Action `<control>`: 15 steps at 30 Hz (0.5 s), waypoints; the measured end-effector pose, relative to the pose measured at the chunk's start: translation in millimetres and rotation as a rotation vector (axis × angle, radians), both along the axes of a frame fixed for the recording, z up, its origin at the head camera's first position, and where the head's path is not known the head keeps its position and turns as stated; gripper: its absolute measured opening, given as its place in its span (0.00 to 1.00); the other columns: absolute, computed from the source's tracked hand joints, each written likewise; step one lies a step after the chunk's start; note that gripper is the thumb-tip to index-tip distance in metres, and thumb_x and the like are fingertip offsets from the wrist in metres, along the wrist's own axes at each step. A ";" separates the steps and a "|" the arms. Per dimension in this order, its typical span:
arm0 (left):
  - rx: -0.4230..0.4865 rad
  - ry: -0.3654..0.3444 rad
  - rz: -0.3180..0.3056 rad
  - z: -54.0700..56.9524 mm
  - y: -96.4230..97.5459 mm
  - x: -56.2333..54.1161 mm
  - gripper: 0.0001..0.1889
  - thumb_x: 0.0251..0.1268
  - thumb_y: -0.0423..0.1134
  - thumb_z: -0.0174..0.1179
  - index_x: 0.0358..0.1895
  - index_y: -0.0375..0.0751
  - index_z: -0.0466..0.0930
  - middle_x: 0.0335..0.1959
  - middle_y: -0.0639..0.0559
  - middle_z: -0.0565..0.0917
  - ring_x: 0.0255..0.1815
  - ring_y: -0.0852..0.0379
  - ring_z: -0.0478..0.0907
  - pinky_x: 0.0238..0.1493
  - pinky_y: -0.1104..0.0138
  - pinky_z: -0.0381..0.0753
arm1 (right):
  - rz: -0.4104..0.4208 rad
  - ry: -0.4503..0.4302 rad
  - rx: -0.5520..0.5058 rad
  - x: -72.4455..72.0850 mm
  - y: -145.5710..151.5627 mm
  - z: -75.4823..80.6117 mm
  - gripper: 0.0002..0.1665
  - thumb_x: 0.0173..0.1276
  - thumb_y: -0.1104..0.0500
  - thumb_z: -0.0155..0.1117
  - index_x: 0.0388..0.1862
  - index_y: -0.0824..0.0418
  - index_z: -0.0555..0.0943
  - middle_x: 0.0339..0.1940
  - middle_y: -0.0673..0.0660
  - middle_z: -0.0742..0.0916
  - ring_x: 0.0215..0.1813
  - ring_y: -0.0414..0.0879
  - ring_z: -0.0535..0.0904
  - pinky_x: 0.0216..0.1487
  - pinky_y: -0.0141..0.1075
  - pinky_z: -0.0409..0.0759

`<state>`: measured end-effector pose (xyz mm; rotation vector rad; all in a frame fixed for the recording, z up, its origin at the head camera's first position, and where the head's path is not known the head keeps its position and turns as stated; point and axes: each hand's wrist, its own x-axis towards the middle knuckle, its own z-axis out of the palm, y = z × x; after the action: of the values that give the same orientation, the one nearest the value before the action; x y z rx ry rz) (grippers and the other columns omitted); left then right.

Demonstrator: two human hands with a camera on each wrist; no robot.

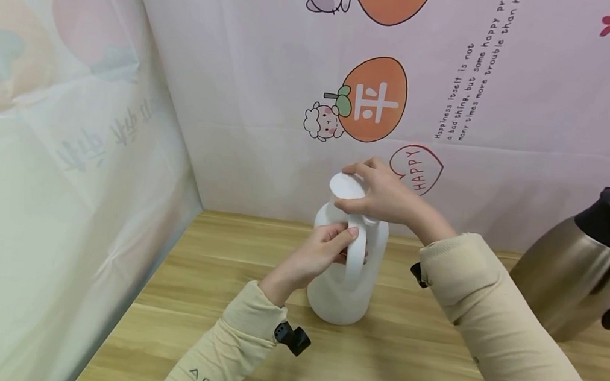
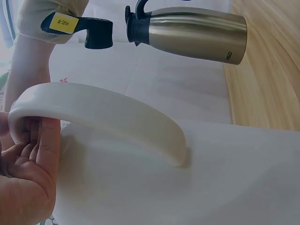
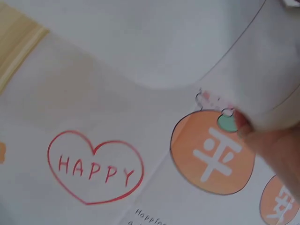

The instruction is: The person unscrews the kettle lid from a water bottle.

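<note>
A white thermos jug [image 1: 336, 293] stands upright on the wooden table near the back wall. My left hand [image 1: 327, 247] grips the upper part of its curved handle [image 2: 112, 108], with the thumb on top and the fingers passing behind it. On the jug's top sits a round white lid [image 1: 347, 186]. My right hand [image 1: 383, 194] holds this lid by its edge, thumb on the near side and fingers on the far side. In the right wrist view, only part of the right hand [image 3: 274, 150] shows beside the white lid.
A steel thermos jug [image 1: 564, 274] with a black top and handle stands at the right of the table [image 1: 211, 267]. Behind rises a printed wall covering [image 1: 251, 119], and another sheet [image 1: 62, 224] hangs along the left side.
</note>
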<state>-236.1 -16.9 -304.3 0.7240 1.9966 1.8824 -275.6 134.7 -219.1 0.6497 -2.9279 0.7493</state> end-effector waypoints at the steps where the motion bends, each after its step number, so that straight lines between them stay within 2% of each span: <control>1: 0.003 -0.001 -0.002 -0.5 0.2 0.2 0.20 0.78 0.39 0.39 0.55 0.24 0.71 0.42 0.36 0.80 0.36 0.66 0.78 0.50 0.63 0.82 | 0.023 -0.007 0.010 -0.7 2.7 0.5 0.38 0.58 0.47 0.67 0.67 0.57 0.70 0.63 0.66 0.70 0.55 0.57 0.70 0.52 0.48 0.75; 4: 0.003 -0.018 -0.005 -2.1 0.2 -0.9 0.19 0.77 0.39 0.40 0.56 0.25 0.70 0.43 0.36 0.80 0.37 0.65 0.78 0.50 0.63 0.82 | 0.072 -0.033 0.031 -1.2 7.1 3.9 0.38 0.59 0.48 0.67 0.67 0.57 0.69 0.64 0.65 0.69 0.56 0.57 0.70 0.52 0.49 0.75; 7: 0.003 -0.040 -0.021 -1.9 -2.4 -2.4 0.20 0.77 0.40 0.42 0.59 0.27 0.70 0.48 0.32 0.80 0.39 0.64 0.79 0.51 0.63 0.82 | 0.046 -0.049 0.077 2.8 1.3 10.7 0.38 0.60 0.48 0.65 0.68 0.58 0.68 0.65 0.67 0.69 0.56 0.58 0.70 0.52 0.50 0.75; 9: 0.002 -0.054 -0.032 -1.6 -4.6 -3.7 0.20 0.76 0.40 0.43 0.60 0.28 0.70 0.50 0.32 0.79 0.40 0.64 0.80 0.51 0.62 0.82 | -0.023 -0.060 0.110 7.8 -7.2 16.1 0.41 0.61 0.45 0.63 0.69 0.60 0.66 0.67 0.70 0.68 0.59 0.60 0.70 0.54 0.52 0.75; 12: 0.010 -0.066 -0.042 -1.3 -6.6 -5.1 0.20 0.76 0.40 0.44 0.59 0.28 0.70 0.50 0.34 0.80 0.40 0.64 0.80 0.52 0.62 0.82 | -0.174 -0.092 0.152 15.5 -20.6 22.1 0.47 0.61 0.36 0.60 0.71 0.62 0.62 0.67 0.72 0.67 0.59 0.62 0.70 0.55 0.54 0.75; 15: 0.014 -0.070 -0.041 -0.3 -7.7 -4.7 0.19 0.76 0.40 0.44 0.58 0.28 0.71 0.49 0.37 0.80 0.40 0.63 0.81 0.52 0.61 0.82 | -0.276 -0.096 0.201 20.5 -29.0 25.4 0.50 0.60 0.30 0.57 0.68 0.64 0.64 0.61 0.70 0.73 0.55 0.61 0.73 0.50 0.52 0.76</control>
<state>-240.9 -24.6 -304.6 0.6881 1.9139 1.8737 -255.1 105.7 -193.7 0.2135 -3.1151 0.4748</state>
